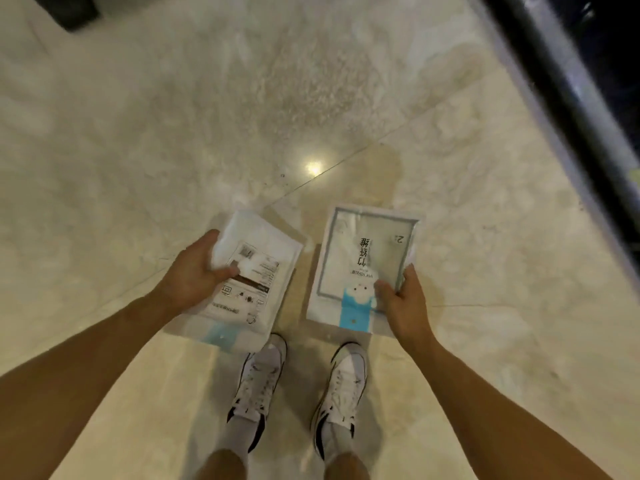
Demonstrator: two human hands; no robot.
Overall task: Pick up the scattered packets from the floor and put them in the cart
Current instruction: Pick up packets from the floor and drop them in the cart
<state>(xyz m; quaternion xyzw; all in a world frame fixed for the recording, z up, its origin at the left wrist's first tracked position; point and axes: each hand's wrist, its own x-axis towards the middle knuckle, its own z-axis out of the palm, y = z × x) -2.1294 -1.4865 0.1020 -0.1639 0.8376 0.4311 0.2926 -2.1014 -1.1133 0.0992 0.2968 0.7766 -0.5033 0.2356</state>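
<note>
Standing on a pale marble floor (173,133), a person looks down past two bare forearms at a pair of white sneakers (258,382) with dark trim, set side by side and a little apart.

Above the shoes, each hand holds one flat packet clear of the floor. The left hand (194,275) grips the left packet (256,282) by its left edge: the thumb presses across the printed face while the fingers curl behind and over the top corner. Printed labels and small icons run out from the thumb toward the right, and a pale blue strip shows at the packet's near end, below the grip.

The right hand (405,303) pinches the right packet (363,261) at its lower right corner, thumb on the front, fingers wrapped round the right edge. This packet has a shiny clear window with a grey border, dark characters printed upside down beyond the thumb, and a bright blue tab just left of the thumb at the near end. The two packets hang next to each other with a narrow gap between them.

Beyond the packets a ceiling light glints off the tile beside a thin joint line. Farther still, a dark metal rail (568,91) slants across the upper right, and a dark object (65,10) sits at the upper left corner.
</note>
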